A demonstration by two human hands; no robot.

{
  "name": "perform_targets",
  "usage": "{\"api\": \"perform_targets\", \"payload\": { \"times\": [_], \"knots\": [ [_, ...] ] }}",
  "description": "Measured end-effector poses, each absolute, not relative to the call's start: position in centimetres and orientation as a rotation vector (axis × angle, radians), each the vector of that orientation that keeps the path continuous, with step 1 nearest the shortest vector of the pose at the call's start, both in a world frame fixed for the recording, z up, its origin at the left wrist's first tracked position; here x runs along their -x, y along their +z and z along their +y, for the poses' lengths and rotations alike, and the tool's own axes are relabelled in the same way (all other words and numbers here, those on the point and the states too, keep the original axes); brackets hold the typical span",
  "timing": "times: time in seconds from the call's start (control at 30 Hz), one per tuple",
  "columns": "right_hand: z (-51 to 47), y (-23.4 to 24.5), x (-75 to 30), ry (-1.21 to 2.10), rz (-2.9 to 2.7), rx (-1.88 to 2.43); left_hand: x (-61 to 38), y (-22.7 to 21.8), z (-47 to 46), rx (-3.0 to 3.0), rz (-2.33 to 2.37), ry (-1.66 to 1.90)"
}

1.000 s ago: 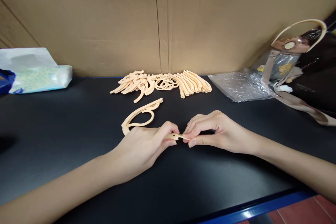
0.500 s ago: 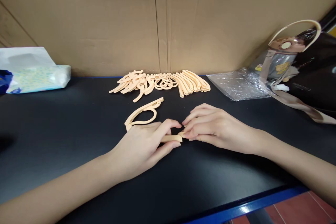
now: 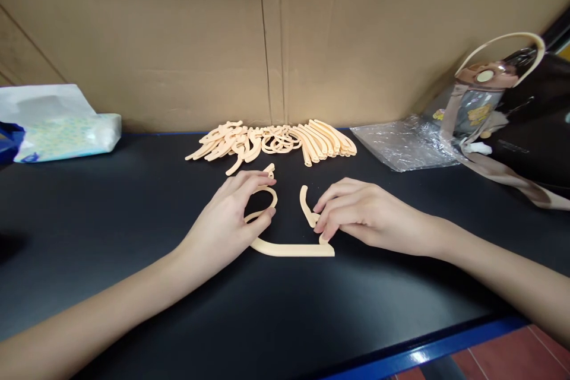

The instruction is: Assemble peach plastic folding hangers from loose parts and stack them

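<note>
A peach rubber strap [image 3: 291, 248] lies on the black table [image 3: 133, 237] between my hands, its middle a flat bar. My left hand [image 3: 231, 219] pinches the looped left end of the strap between thumb and fingers. My right hand [image 3: 360, 214] has its fingers curled down on the strap's right end, where a short hooked tip curves up. A pile of several like peach straps [image 3: 276, 139] lies fanned out farther back, against the cardboard wall.
A tissue pack [image 3: 62, 130] sits at the far left. A crumpled clear plastic bag [image 3: 401, 145] lies at the right, beside a water bottle with a loop handle [image 3: 485, 95] and a dark bag [image 3: 538, 130]. Cardboard closes the back; a blue edge [image 3: 423, 353] borders the table's front.
The strap was folded and pinched between my fingertips close together. Now it is spread out on the table: my left hand has moved up and left with the loop, and my right hand holds the other end.
</note>
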State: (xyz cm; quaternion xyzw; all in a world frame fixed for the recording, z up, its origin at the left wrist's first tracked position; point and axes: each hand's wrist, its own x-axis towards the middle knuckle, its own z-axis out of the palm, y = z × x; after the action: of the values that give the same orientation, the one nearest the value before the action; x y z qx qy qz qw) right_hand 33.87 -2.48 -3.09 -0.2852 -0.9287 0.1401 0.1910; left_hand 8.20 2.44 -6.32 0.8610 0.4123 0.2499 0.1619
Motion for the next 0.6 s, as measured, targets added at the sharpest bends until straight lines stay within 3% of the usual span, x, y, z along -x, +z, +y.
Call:
{"api": "perform_targets", "payload": {
  "times": [0.23, 0.6],
  "knots": [
    [-3.03, -3.31, -33.35, 0.115, -2.539, 1.098, -8.52, -5.78, 1.83, -2.55, 1.253, 0.654],
    [-3.08, -3.63, -33.03, 0.227, -2.655, 1.019, -8.56, -5.45, 1.35, -2.788, 1.247, 0.497]
  ]
}}
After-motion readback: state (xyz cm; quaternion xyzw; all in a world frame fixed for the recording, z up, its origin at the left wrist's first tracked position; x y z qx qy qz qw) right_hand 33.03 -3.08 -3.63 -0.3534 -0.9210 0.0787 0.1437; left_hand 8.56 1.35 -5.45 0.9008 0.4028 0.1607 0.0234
